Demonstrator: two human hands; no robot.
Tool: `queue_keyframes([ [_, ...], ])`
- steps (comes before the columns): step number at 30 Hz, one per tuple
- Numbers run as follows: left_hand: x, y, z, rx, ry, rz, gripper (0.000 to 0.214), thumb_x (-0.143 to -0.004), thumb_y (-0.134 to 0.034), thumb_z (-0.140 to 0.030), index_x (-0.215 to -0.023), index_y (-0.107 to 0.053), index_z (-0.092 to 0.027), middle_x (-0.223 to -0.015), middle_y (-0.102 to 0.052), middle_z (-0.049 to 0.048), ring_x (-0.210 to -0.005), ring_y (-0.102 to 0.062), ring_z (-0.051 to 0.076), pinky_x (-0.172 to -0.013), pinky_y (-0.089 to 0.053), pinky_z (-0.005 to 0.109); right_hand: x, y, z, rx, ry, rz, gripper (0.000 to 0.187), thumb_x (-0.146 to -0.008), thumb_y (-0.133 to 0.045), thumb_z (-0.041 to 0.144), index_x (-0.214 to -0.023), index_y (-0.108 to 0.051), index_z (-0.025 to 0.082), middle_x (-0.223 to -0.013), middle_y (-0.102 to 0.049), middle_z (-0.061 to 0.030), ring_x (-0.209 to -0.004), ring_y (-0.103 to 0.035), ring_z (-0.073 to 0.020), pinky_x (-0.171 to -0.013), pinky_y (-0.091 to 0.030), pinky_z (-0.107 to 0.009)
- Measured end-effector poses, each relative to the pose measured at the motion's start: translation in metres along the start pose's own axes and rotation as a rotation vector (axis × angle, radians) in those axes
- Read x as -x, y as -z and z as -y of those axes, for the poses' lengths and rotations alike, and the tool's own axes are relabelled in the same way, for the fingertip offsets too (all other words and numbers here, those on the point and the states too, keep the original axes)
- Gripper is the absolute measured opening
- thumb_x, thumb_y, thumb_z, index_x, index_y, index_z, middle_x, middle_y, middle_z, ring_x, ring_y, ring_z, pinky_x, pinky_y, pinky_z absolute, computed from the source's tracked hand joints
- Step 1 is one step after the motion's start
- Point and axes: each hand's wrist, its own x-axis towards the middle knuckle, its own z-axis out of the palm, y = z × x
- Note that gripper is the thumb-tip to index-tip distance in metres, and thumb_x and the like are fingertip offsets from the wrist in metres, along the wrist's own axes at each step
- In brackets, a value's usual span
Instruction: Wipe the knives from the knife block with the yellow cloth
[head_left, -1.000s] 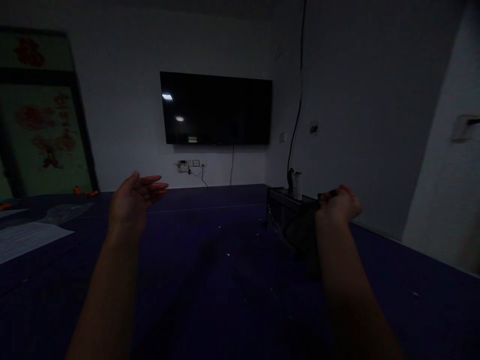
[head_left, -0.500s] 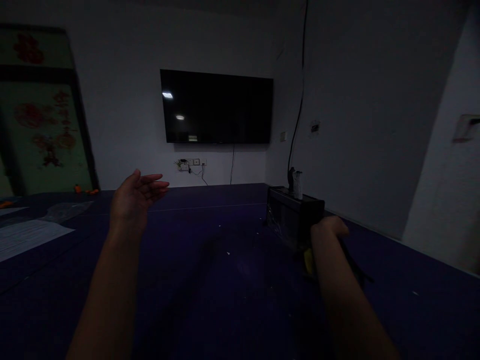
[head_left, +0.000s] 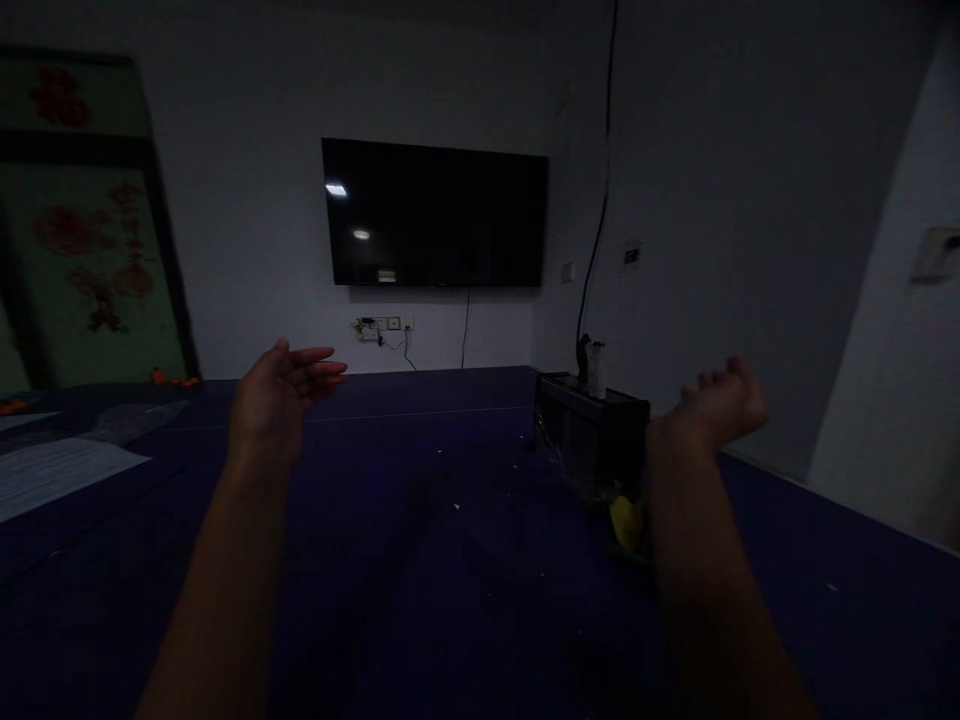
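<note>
My left hand (head_left: pixel 281 390) is raised on the left above the purple floor covering. Its palm shows and its fingers stretch to the right, slightly apart, holding nothing. On the right my right hand (head_left: pixel 716 405) is lifted, bent outward at the wrist. Its fingers are loosely bent and a little apart, with nothing visible in them. Just beyond the right forearm stands a black box-like unit (head_left: pixel 589 435), with a clear bottle-like item (head_left: pixel 596 370) on top. A yellow object (head_left: pixel 625 523) lies beside the forearm, partly hidden by it.
A television (head_left: pixel 435 215) hangs on the far wall above sockets and cables (head_left: pixel 382 325). Paper sheets (head_left: pixel 67 475) and clear plastic (head_left: pixel 135 422) lie at left. Small orange pieces (head_left: pixel 169 379) sit near the door (head_left: pixel 82 270). A black cable (head_left: pixel 596 235) runs down the corner.
My right hand has risen and moved right, away from beside the black unit, uncovering more of the yellow object. My left hand has shifted slightly right.
</note>
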Motion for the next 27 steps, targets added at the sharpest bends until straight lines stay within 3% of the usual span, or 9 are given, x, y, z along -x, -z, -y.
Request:
queue_keyframes([
  [2, 0.001, -0.003, 0.002, -0.006, 0.004, 0.033, 0.036, -0.076, -0.041, -0.044, -0.070, -0.062, -0.016, -0.066, -0.065, 0.0072, -0.072, -0.062, 0.020, -0.071, -0.048, 0.033, 0.015, -0.014, 0.014, -0.063, 0.024, -0.107, 0.041, -0.088, -0.017, 0.028, -0.123, -0.037, 0.021, -0.127, -0.042, -0.0077, -0.110, -0.051, -0.0190, -0.076, -0.047, -0.033],
  [4, 0.004, -0.008, 0.004, -0.020, 0.019, 0.091, 0.039, -0.076, -0.041, -0.047, -0.073, -0.063, -0.015, -0.068, -0.065, 0.0076, -0.071, -0.062, 0.021, -0.071, -0.048, 0.034, 0.041, -0.031, 0.030, -0.176, 0.085, -0.015, 0.042, -0.087, -0.021, 0.036, -0.117, -0.045, 0.019, -0.113, -0.055, -0.0078, -0.096, -0.060, -0.0179, -0.071, -0.048, -0.030],
  [7, 0.010, -0.019, 0.010, -0.058, 0.037, 0.221, 0.045, -0.076, -0.040, -0.053, -0.075, -0.064, -0.015, -0.072, -0.067, 0.0090, -0.072, -0.062, 0.022, -0.070, -0.047, 0.035, 0.093, -0.054, 0.050, -0.273, 0.197, 0.277, 0.046, -0.089, -0.022, 0.044, -0.111, -0.053, 0.018, -0.105, -0.061, -0.0088, -0.091, -0.061, -0.0182, -0.074, -0.046, -0.032],
  [10, 0.022, -0.033, 0.019, -0.120, 0.049, 0.464, 0.053, -0.076, -0.036, -0.060, -0.065, -0.063, -0.015, -0.069, -0.066, 0.0108, -0.069, -0.062, 0.023, -0.068, -0.047, 0.036, 0.141, -0.070, 0.060, -0.281, 0.324, 0.686, 0.041, -0.087, -0.035, 0.048, -0.100, -0.062, 0.021, -0.103, -0.064, -0.0067, -0.101, -0.056, -0.0192, -0.089, -0.040, -0.036],
  [12, 0.032, -0.041, 0.027, -0.152, 0.052, 0.696, 0.055, -0.075, -0.038, -0.063, -0.060, -0.061, -0.016, -0.062, -0.064, 0.0099, -0.063, -0.061, 0.022, -0.066, -0.048, 0.035, 0.163, -0.076, 0.063, -0.344, 0.273, 1.013, 0.043, -0.086, -0.037, 0.053, -0.100, -0.064, 0.023, -0.098, -0.065, -0.0054, -0.098, -0.057, -0.0197, -0.087, -0.041, -0.036],
  [14, 0.042, -0.047, 0.034, -0.106, 0.026, 0.773, 0.049, -0.074, -0.043, -0.062, -0.065, -0.062, -0.018, -0.060, -0.062, 0.0073, -0.061, -0.060, 0.021, -0.063, -0.048, 0.034, 0.175, -0.079, 0.064, -0.478, 0.104, 1.169, 0.048, -0.084, -0.035, 0.058, -0.105, -0.062, 0.024, -0.098, -0.065, -0.0049, -0.095, -0.058, -0.0200, -0.082, -0.045, -0.035],
  [17, 0.052, -0.053, 0.039, -0.115, -0.022, 0.847, 0.049, -0.076, -0.042, -0.061, -0.065, -0.061, -0.018, -0.058, -0.060, 0.0066, -0.057, -0.059, 0.020, -0.058, -0.048, 0.033, 0.177, -0.080, 0.064, -0.623, -0.066, 1.226, 0.049, -0.081, -0.040, 0.060, -0.102, -0.062, 0.022, -0.099, -0.065, -0.0054, -0.090, -0.060, -0.0196, -0.079, -0.047, -0.035],
  [21, 0.058, -0.056, 0.035, -0.274, -0.123, 0.910, 0.032, -0.074, -0.055, -0.049, -0.075, -0.062, -0.018, -0.071, -0.063, 0.0067, -0.067, -0.059, 0.019, -0.060, -0.047, 0.030, 0.173, -0.084, 0.058, -0.667, -0.126, 1.215, 0.042, -0.078, -0.049, 0.056, -0.088, -0.066, 0.019, -0.088, -0.067, -0.0060, -0.084, -0.062, -0.0197, -0.076, -0.047, -0.035],
  [27, 0.064, -0.058, 0.031, -0.547, -0.133, 0.958, 0.027, -0.075, -0.055, -0.041, -0.082, -0.057, -0.015, -0.077, -0.060, 0.0052, -0.069, -0.056, 0.017, -0.056, -0.043, 0.026, 0.180, -0.089, 0.051, -0.565, -0.174, 0.997, 0.045, -0.072, -0.054, 0.060, -0.065, -0.067, 0.017, -0.059, -0.062, -0.0033, -0.058, -0.060, -0.0177, -0.055, -0.044, -0.029],
])
